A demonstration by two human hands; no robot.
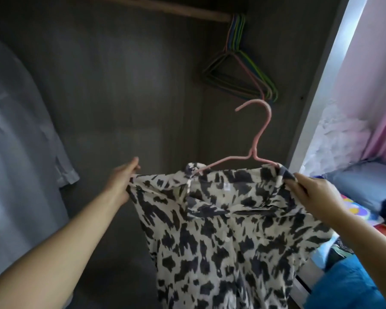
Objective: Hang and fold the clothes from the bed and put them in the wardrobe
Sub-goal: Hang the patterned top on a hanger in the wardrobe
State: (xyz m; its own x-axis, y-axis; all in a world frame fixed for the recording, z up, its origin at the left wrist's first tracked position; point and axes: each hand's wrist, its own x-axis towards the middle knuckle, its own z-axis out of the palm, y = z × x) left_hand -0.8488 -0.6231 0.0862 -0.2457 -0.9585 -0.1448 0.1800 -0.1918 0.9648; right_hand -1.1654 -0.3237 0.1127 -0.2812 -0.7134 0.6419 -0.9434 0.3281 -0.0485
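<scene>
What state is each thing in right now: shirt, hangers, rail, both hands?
Shirt: on pink hanger, not yet hung.
Spare hangers: hanging on rail.
Grey garment: hanging.
Left hand: grips shirt shoulder.
Right hand: grips other shoulder.

dim wardrobe; daylight from right; soft blur; edges bowed

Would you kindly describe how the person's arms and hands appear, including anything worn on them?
Both forearms are bare up to the picture's edge: no sleeves, gloves, watch or bracelets show. The left hand and the right hand carry no visible rings. Nails look short and unpainted, though the picture is soft.
</scene>
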